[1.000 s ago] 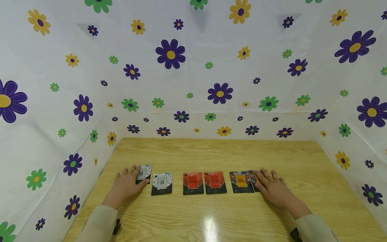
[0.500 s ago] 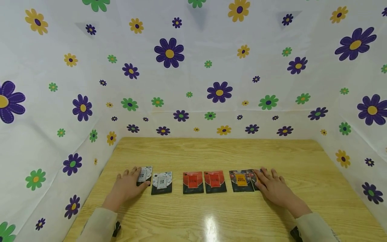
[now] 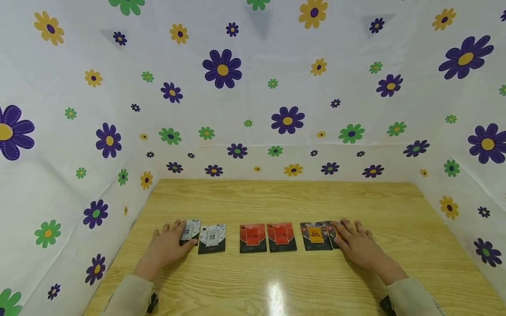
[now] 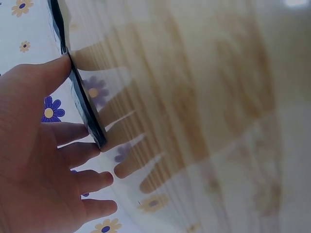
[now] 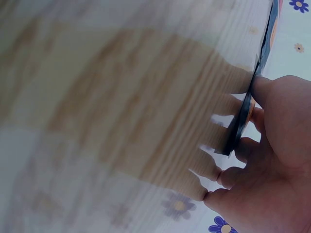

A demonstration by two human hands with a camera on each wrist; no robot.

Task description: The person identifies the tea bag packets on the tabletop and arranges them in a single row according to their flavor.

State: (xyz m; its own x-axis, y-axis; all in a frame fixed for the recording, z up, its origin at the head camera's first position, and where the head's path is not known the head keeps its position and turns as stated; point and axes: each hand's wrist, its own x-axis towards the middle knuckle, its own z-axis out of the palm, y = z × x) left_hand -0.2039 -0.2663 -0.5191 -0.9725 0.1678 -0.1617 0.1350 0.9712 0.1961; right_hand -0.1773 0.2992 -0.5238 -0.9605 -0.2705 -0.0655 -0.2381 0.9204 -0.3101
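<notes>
My left hand (image 3: 168, 245) rests with spread fingers on the outermost white-and-black packet (image 3: 191, 230), partly covering it. A matching white-and-black packet (image 3: 211, 239) lies at its right, near the thumb tip. In the left wrist view, the thumb and two fingers touch the face of the packet (image 4: 87, 111), seen edge-on. On the other side, my right hand (image 3: 359, 245) lies over the outermost dark packet (image 3: 335, 232), hiding much of it. Beside that is a similar packet with an orange label (image 3: 316, 235). The right wrist view shows fingertips against the thin packet (image 5: 238, 126).
Two red-and-black packets, one left (image 3: 253, 239) and one right (image 3: 281, 238), lie side by side between the hands. All packets form one row on the wooden table (image 3: 253, 281). A flower-patterned white cloth (image 3: 253, 101) stands around the back and sides.
My left hand has slid the outer white-and-black packet slightly toward me and to the right, closer in line with its neighbour. The right hand has hardly moved.
</notes>
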